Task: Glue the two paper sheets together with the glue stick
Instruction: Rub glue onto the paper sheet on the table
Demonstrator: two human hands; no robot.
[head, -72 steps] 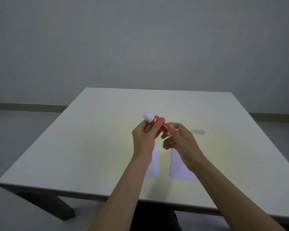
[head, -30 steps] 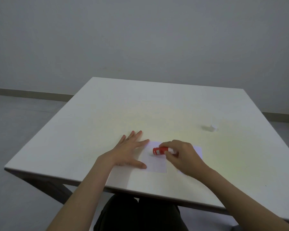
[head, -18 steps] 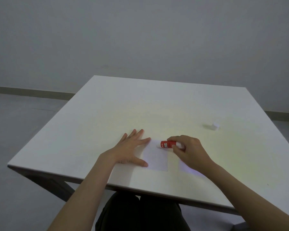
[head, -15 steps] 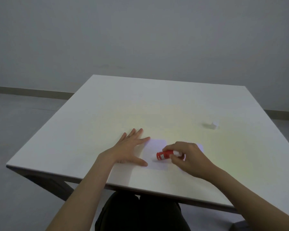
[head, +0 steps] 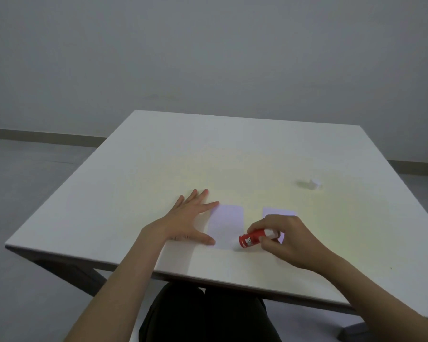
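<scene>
A person sits at a white table (head: 158,154). Two small sheets of white paper lie near the front edge, side by side with a gap of bare table between them.

The left hand (head: 183,223) lies flat on the table with its fingers spread wide. The first finger and the thumb reach to the left edge of the left sheet (head: 226,227) and seem to touch it at the top corner and near the bottom corner. The rest of the hand is on the table, just beside the sheet.

The right hand (head: 282,239) pinches a red glue stick (head: 251,239) between the thumb and the fingers. The stick is tipped low, almost lying down. Its red end points left, toward the left sheet, and sits at that sheet's bottom right corner. Its white end is tucked inside the hand, so you cannot tell if any glue touches the paper.

The right sheet (head: 278,211) is mostly hidden under the right hand. Only its top part and a small bit by the fingers show.

A small white cap (head: 315,184) lies far off on the right side of the table, well apart from the sheets and hands.

Dark trousers (head: 203,317) show under the table's front edge.
</scene>
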